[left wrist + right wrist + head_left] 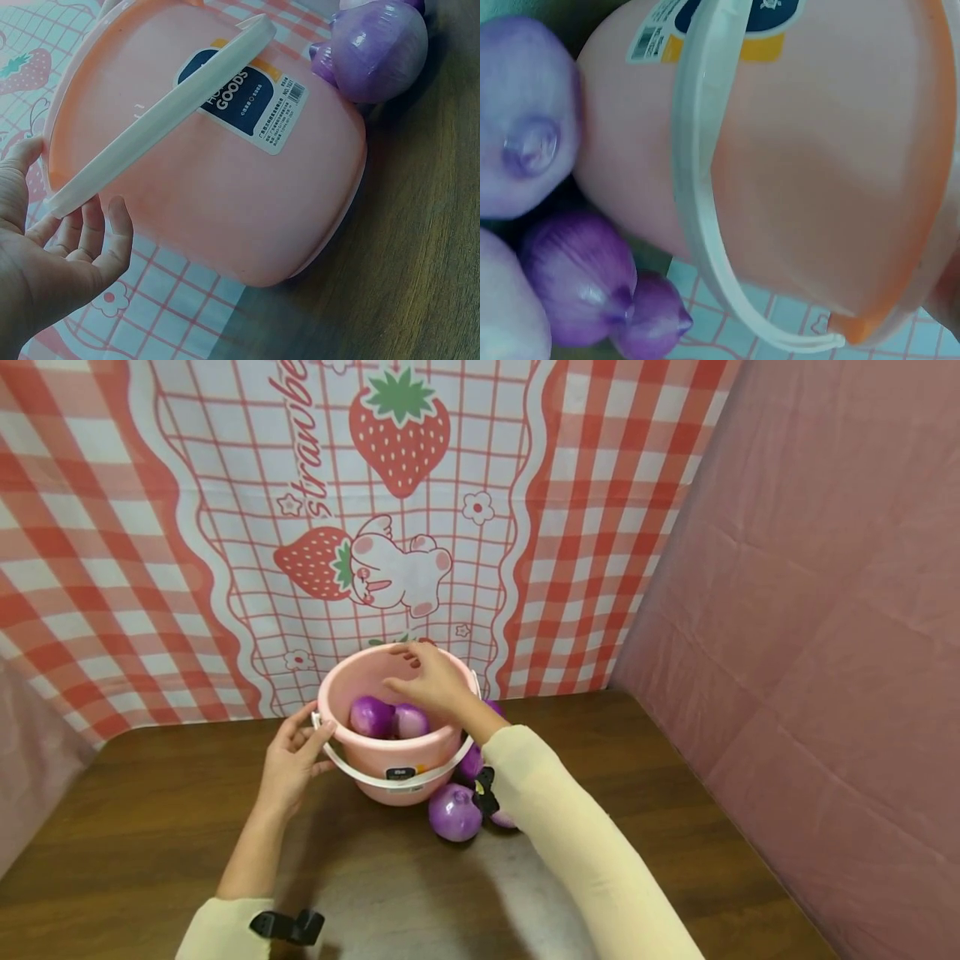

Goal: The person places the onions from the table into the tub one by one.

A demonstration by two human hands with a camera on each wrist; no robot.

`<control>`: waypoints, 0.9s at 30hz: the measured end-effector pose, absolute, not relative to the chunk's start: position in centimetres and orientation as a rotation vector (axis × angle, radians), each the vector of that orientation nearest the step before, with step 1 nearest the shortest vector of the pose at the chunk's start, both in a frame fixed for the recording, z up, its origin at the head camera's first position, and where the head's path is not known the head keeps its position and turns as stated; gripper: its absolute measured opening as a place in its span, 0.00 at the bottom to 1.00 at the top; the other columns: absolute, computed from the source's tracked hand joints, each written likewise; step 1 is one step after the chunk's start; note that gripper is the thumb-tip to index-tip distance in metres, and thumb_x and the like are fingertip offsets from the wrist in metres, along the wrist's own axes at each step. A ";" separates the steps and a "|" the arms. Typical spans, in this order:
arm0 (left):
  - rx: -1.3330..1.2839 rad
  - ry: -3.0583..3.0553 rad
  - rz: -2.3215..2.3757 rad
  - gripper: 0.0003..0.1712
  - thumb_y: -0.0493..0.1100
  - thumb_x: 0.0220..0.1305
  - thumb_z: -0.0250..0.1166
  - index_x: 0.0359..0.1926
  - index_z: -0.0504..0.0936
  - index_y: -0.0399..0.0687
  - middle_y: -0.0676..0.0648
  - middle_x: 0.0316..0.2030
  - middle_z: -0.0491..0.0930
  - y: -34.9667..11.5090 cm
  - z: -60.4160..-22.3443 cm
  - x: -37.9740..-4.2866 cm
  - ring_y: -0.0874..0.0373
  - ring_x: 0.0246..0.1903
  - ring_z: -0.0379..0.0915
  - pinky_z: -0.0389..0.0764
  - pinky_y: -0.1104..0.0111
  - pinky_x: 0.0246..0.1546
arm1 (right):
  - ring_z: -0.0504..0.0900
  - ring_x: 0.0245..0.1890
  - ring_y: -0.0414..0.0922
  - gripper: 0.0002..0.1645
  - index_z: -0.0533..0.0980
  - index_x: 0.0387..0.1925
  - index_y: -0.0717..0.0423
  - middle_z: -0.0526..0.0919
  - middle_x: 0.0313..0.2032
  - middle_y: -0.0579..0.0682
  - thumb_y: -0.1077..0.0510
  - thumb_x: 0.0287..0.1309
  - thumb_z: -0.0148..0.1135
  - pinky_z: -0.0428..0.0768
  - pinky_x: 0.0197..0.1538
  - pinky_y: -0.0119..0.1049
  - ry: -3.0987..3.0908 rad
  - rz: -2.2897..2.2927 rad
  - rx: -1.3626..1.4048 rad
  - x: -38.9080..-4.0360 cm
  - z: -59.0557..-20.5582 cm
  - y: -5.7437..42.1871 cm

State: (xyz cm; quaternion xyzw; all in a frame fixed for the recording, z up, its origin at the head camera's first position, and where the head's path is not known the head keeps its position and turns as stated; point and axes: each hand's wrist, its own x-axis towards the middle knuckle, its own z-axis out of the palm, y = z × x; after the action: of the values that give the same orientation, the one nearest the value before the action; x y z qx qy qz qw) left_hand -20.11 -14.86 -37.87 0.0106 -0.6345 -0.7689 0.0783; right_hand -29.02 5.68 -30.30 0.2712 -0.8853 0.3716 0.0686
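A pink plastic bucket (422,757) with a white handle (161,116) stands upright, its handle hanging down across the front. My left hand (287,774) holds the bucket's left rim, thumb at the edge and fingers under the handle's end. Two purple onions (371,717) show inside. Over the opening is my right hand (433,682), thumb and fingers spread apart, with nothing seen between them. Only a sliver of that hand (946,300) appears in the right wrist view, behind the rim. Several more onions (455,812) lie against the bucket's right side, partly hidden by my sleeve.
The bucket is on a brown wooden table (172,810). A strawberry-print checked cloth (585,568) hangs close behind it. Pink cloth (810,610) forms a wall on the right. Black wrist mounts (288,927) sit on both sleeves.
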 end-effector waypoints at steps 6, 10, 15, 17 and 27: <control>0.035 -1.896 -2.309 0.33 0.42 0.64 0.60 0.68 0.60 0.44 0.58 0.33 0.77 -14.8 -37.7 -20.0 0.68 0.28 0.76 0.85 0.72 0.30 | 0.75 0.54 0.56 0.29 0.71 0.56 0.57 0.75 0.55 0.60 0.53 0.54 0.66 0.77 0.57 0.45 -2.684 1.087 0.802 -29.3 -29.8 6.9; 0.035 -1.910 -2.304 0.33 0.41 0.65 0.60 0.68 0.59 0.44 0.60 0.33 0.77 -14.8 -37.7 -20.0 0.68 0.28 0.76 0.85 0.73 0.30 | 0.75 0.54 0.57 0.29 0.71 0.56 0.58 0.75 0.55 0.60 0.53 0.54 0.66 0.76 0.58 0.46 -2.681 1.097 0.785 -29.5 -29.5 7.6; 0.034 -1.916 -2.296 0.34 0.42 0.65 0.60 0.68 0.59 0.43 0.60 0.32 0.76 -14.8 -37.8 -19.9 0.67 0.29 0.76 0.85 0.73 0.30 | 0.75 0.54 0.57 0.28 0.72 0.55 0.61 0.77 0.53 0.60 0.55 0.54 0.66 0.77 0.57 0.48 -2.653 1.141 0.760 -29.6 -29.0 8.6; 0.035 -1.911 -2.297 0.34 0.43 0.64 0.60 0.68 0.59 0.43 0.60 0.32 0.76 -14.8 -37.8 -19.9 0.66 0.29 0.76 0.85 0.72 0.30 | 0.75 0.54 0.58 0.27 0.73 0.55 0.61 0.77 0.53 0.60 0.55 0.54 0.66 0.76 0.58 0.49 -2.640 1.167 0.753 -29.8 -28.9 9.0; 0.022 -1.885 -2.323 0.34 0.42 0.64 0.61 0.68 0.59 0.43 0.59 0.32 0.76 -14.7 -37.7 -20.0 0.66 0.28 0.76 0.85 0.72 0.29 | 0.75 0.53 0.54 0.27 0.73 0.55 0.57 0.77 0.54 0.55 0.52 0.54 0.66 0.76 0.58 0.46 -2.640 1.115 0.651 -29.7 -28.4 11.0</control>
State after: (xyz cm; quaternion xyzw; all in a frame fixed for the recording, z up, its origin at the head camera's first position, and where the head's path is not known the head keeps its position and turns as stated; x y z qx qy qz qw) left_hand -20.00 -14.73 -37.68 0.0072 -0.6283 -0.7743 0.0750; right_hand -29.68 10.97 -28.42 0.2203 -0.8938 0.3773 0.1013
